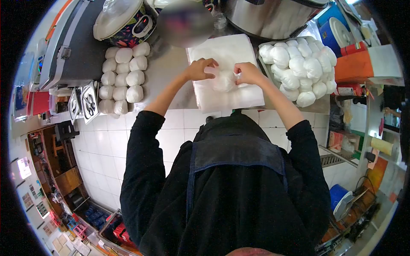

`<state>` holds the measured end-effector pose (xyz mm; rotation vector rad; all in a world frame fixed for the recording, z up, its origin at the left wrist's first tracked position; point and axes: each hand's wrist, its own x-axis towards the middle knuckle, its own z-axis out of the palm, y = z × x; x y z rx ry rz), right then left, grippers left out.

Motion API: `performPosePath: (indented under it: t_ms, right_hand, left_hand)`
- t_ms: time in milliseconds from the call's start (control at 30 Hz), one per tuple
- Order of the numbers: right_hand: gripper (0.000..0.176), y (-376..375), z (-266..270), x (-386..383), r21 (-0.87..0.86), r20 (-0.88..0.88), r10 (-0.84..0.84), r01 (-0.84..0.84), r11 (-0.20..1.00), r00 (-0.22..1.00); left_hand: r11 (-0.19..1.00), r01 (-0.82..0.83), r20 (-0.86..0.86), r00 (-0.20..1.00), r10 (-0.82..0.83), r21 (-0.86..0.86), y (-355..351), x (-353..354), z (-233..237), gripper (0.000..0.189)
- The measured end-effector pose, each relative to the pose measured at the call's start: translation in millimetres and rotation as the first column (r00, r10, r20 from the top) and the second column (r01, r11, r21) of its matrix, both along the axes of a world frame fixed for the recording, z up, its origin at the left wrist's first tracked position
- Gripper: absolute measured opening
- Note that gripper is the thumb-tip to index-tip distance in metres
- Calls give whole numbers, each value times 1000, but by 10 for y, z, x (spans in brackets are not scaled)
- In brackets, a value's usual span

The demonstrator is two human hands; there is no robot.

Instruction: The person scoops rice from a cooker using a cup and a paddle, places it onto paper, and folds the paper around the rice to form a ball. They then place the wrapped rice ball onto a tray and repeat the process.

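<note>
Roundish bagged lump [225, 81] (axis unclear)

White on the wrapped ball [225, 81], the sheet stack [222, 51], the rows of bundles [124, 74] and the heaped bundles [299, 70]; dark blue with flowers on the cooker [123, 38]; bright blue on the bucket [329, 30]; orange on the box [356, 66]; white tiles, grey grout on the floor [106, 145]; black on the sleeves [143, 162].

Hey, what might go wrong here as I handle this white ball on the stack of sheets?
The heap of balls in the tray is piled high near the counter edge, so a nudge from the right hand might roll one off. The left hand and right hand pinch the white ball from both sides, and pulling hard might tear it.
</note>
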<state>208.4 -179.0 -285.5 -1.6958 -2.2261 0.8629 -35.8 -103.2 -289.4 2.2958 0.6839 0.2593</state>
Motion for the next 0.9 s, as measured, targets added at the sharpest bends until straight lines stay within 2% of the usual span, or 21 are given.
performPosePath:
  t_ms: [33,67,100,133,167,200,233,267,300,333,367,400,433,467,500,567,700,733,833,900]
  right_hand:
    - [34,16,21,-8,-69,-85,16,-21,997,996]
    - [34,12,41,-12,-70,-83,21,-27,997,996]
    - [31,-2,61,-13,-86,-161,18,-32,996,987]
    - [30,-23,96,-22,-101,-238,11,-36,994,971]
    - [30,-52,92,-23,-98,-237,12,-36,995,971]
    - [25,-110,76,-30,-38,-294,-2,-9,999,956]
    - [21,-173,65,-39,20,-351,-14,22,1000,936]
    - [12,-248,64,-53,127,-348,16,30,991,937]
    - [12,-326,61,-69,123,-349,15,30,992,937]
    - [9,-396,54,-86,275,-253,59,13,961,966]
    - [6,-431,42,-92,419,-148,87,-17,908,985]
    - [6,-449,-18,-87,416,-148,87,-18,909,985]
    - [8,-474,-125,-77,554,-37,156,-110,825,987]
    - [11,-491,-202,-66,669,84,207,-209,714,975]
    - [11,-522,-275,-47,666,84,210,-212,716,974]
    - [27,-568,-299,-53,715,246,167,-295,634,955]
    - [40,-713,-184,-81,716,215,153,-262,647,965]
    - [41,-729,-198,-81,682,197,148,-244,690,969]
    - [43,-727,-245,-83,641,154,134,-202,740,979]
    - [43,-718,-284,-81,635,127,125,-178,752,984]
  left_hand:
    - [995,38,-71,996,-44,-91,18,8,67,42]
    - [994,48,21,999,-47,-93,-4,20,122,28]
    - [995,44,21,999,-42,-92,-64,3,172,28]
    - [991,-38,-13,999,37,-129,-153,-16,247,24]
    - [980,-119,-50,992,112,-162,-193,-21,282,20]
    - [991,-124,136,982,128,-40,-234,-79,50,13]
    - [992,-122,135,983,127,-41,-291,-101,-18,13]
    - [973,-128,225,971,84,191,-389,-130,-51,11]
    - [900,-150,301,953,22,410,-483,-159,-86,9]
    - [854,-160,279,960,18,496,-548,-174,-126,7]
    - [855,-160,278,960,20,493,-590,-185,-179,7]
    - [821,-158,245,969,23,548,-631,-188,-229,7]
    - [784,-153,212,977,28,601,-663,-191,-274,8]
    - [785,-155,214,976,29,600,-684,-194,-296,8]
    - [795,-147,214,977,23,589,-717,-207,-317,9]
    - [804,-141,212,977,19,577,-791,-232,-269,11]
    - [868,-161,241,969,50,469,-995,-320,-119,23]
    - [882,-165,253,966,54,441,-1021,-334,-104,28]
    - [919,-164,223,971,86,358,-1017,-359,-301,35]
    - [912,-127,188,980,56,390,-988,-413,-398,32]
